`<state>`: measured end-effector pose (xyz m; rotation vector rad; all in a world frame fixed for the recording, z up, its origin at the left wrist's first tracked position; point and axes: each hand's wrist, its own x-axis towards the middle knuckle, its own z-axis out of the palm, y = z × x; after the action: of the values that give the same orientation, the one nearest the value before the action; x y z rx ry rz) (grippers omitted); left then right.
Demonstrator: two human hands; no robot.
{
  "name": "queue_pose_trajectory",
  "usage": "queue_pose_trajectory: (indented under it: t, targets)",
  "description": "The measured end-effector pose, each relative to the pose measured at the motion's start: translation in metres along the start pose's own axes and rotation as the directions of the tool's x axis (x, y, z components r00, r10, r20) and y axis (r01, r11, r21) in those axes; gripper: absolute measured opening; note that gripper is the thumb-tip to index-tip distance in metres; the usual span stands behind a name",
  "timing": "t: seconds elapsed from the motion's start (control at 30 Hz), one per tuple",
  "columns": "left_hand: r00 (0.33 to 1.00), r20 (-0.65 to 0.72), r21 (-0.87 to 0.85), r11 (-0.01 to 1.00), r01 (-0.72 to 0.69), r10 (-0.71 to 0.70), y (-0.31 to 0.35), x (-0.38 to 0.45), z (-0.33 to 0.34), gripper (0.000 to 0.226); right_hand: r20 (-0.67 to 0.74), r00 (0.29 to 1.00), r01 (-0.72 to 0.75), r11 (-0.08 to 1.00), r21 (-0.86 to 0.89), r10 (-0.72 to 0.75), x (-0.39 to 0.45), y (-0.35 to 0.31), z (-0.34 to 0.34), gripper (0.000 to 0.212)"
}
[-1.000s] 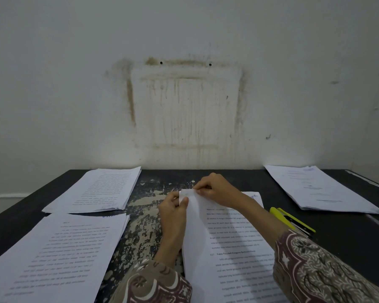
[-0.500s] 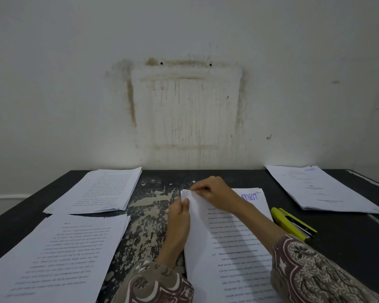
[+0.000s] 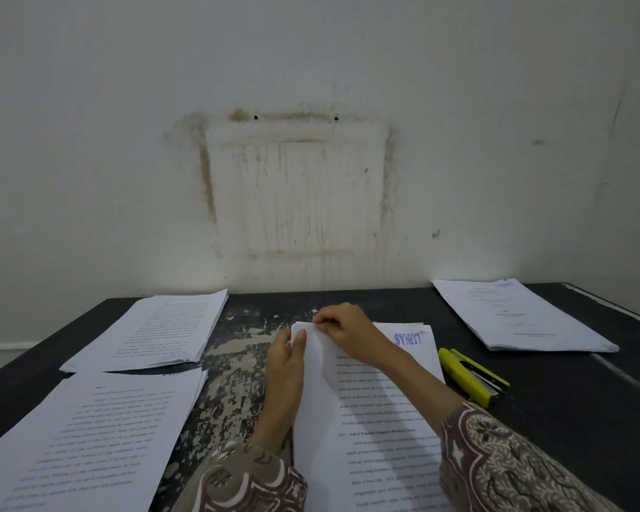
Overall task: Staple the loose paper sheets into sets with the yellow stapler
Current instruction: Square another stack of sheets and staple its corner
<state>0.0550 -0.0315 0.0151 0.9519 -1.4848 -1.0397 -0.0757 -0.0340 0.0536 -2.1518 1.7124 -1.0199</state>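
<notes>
A set of printed sheets [image 3: 381, 419] lies in front of me on the dark table [image 3: 569, 419]. My left hand [image 3: 285, 371] grips its left edge, thumb pressed on the top-left corner. My right hand [image 3: 342, 327] pinches that same corner from above, lifting the top sheet slightly. A purple stamp shows on a sheet underneath at the top right. The yellow stapler [image 3: 472, 376] lies on the table just right of the set, untouched.
Two paper stacks lie on the left, one near [image 3: 82, 437] and one far [image 3: 156, 330]. Another stack [image 3: 521, 315] sits at the back right. The tabletop's paint is worn in the middle [image 3: 233, 371]. A stained white wall rises behind the table.
The papers have shifted slightly toward me and the stamped sheet beneath has come into view. Both hands stay at the top-left corner.
</notes>
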Motion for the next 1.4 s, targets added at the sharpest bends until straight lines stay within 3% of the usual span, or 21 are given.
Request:
queue_pose_trajectory:
  t: [0.13,0.2,0.27,0.37,0.57,0.73,0.87,0.97,1.03,1.13,1.27,1.4]
  targets:
    - [0.953,0.165,-0.127,0.953,0.275,-0.253,0.010,-0.012,-0.005,0.021,-0.081,0.997,0.008,0.999,0.039,-0.004,0.001,-0.001,-0.005,0.023]
    - [0.923,0.237,-0.138,0.930,0.341,-0.303,0.016,-0.024,-0.004,0.022,-0.094,0.995,0.021,0.999,0.044,-0.017,0.001,-0.004,-0.007,0.023]
    - [0.934,0.207,-0.141,0.936,0.322,-0.291,0.019,-0.033,-0.001,0.011,-0.084,0.996,0.026,0.998,0.055,-0.022,0.000,-0.007,-0.005,0.022]
    - [0.957,0.151,-0.112,0.958,0.264,-0.246,0.021,-0.037,0.000,0.014,-0.063,0.998,0.019,0.997,0.070,-0.015,-0.001,-0.007,-0.003,0.022]
    - [0.947,0.195,-0.031,0.963,0.266,-0.256,0.015,-0.036,-0.005,0.015,-0.099,0.995,-0.019,1.000,-0.009,0.018,-0.018,0.004,-0.023,0.022]
    - [0.938,0.157,-0.038,0.948,0.317,-0.308,0.010,-0.035,-0.006,0.013,-0.235,0.944,-0.254,0.965,-0.070,0.231,-0.045,0.048,-0.058,0.016]
    - [0.947,0.143,-0.032,0.955,0.295,-0.288,0.014,-0.037,-0.004,0.019,-0.210,0.822,-0.569,0.773,-0.280,0.529,-0.076,0.077,-0.082,0.029]
    - [0.949,0.135,-0.026,0.956,0.291,-0.285,0.015,-0.038,-0.003,0.019,-0.125,0.723,-0.670,0.645,-0.367,0.679,-0.094,0.085,-0.094,0.046]
    - [0.949,0.131,-0.035,0.956,0.292,-0.285,0.015,-0.039,-0.001,0.017,-0.040,0.671,-0.707,0.624,-0.333,0.740,-0.101,0.091,-0.096,0.051]
    - [0.951,0.109,-0.050,0.954,0.296,-0.290,0.013,-0.039,-0.002,0.015,-0.004,0.661,-0.731,0.643,-0.227,0.750,-0.106,0.094,-0.096,0.046]
    - [0.955,0.105,-0.072,0.956,0.286,-0.278,0.012,-0.040,-0.003,0.017,-0.090,0.694,-0.716,0.670,-0.196,0.714,-0.104,0.097,-0.097,0.047]
    - [0.959,0.110,-0.094,0.958,0.271,-0.261,0.014,-0.041,-0.002,0.017,-0.276,0.672,-0.670,0.723,0.168,0.687,-0.093,0.088,-0.100,0.039]
